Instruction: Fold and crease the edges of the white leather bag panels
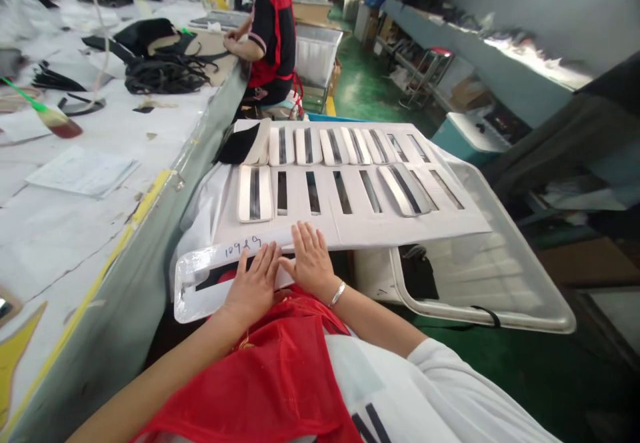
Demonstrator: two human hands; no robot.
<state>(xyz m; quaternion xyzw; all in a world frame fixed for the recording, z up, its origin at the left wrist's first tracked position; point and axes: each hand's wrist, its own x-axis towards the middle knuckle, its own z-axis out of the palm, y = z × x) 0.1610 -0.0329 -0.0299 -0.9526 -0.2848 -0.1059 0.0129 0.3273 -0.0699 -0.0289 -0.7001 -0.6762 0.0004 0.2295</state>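
Observation:
My left hand [254, 282] and my right hand [311, 258] lie flat side by side, fingers stretched out, on the near edge of a white board [350, 220] with two rows of narrow slots. Several slots carry pale curved strips [255, 193]. The board rests across a clear plastic bin [505, 283] and a plastic-wrapped white piece [200, 283] with handwritten numbers, which sits under my left hand. A silver bracelet [339, 293] circles my right wrist. A black piece [239, 144] lies at the board's far left corner. Neither hand holds anything.
A long white worktable [75, 183] runs along the left, with papers, a brush [50, 116] and black straps [160, 73]. A person in black and red [270, 36] works at its far end. A green floor aisle, a stool [430, 70] and a grey bench stand on the right.

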